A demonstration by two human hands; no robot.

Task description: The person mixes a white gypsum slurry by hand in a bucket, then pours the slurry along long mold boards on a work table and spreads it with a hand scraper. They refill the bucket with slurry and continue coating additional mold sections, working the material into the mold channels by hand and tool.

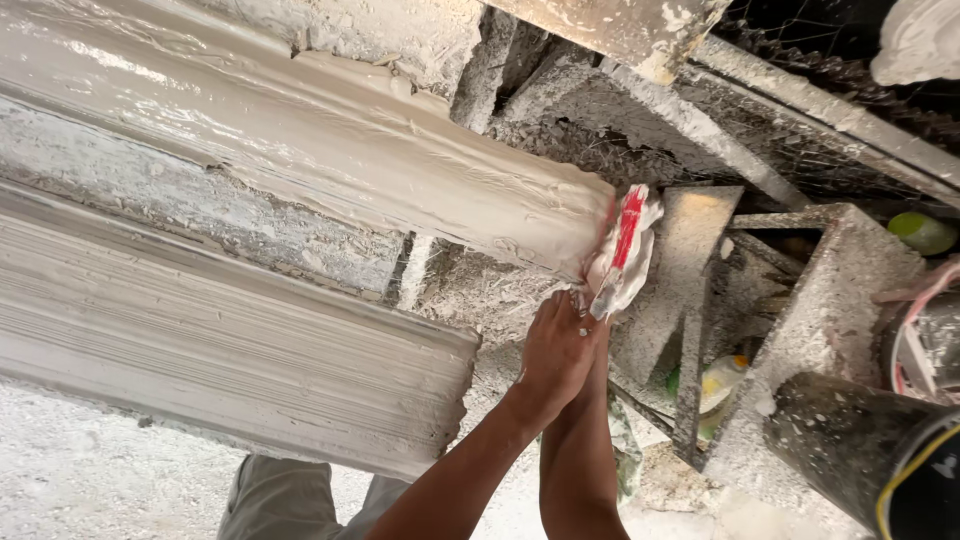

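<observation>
1. Both of my hands meet at the end of the long wet grey plaster moulding (330,150).
2. My left hand (558,350) lies over my right hand (598,300), which grips a crumpled white-and-red plastic bag (622,250) pressed against the moulding's end.
3. Whether my left hand grips anything, I cannot tell.

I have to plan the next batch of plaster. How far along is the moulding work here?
Done: the lower grey ribbed plaster moulding looks fully shaped. In hand: both hands press a white-and-red plastic bag against the end of the upper smooth wet plaster moulding. Left: its surface looks smeared and unprofiled.
</observation>
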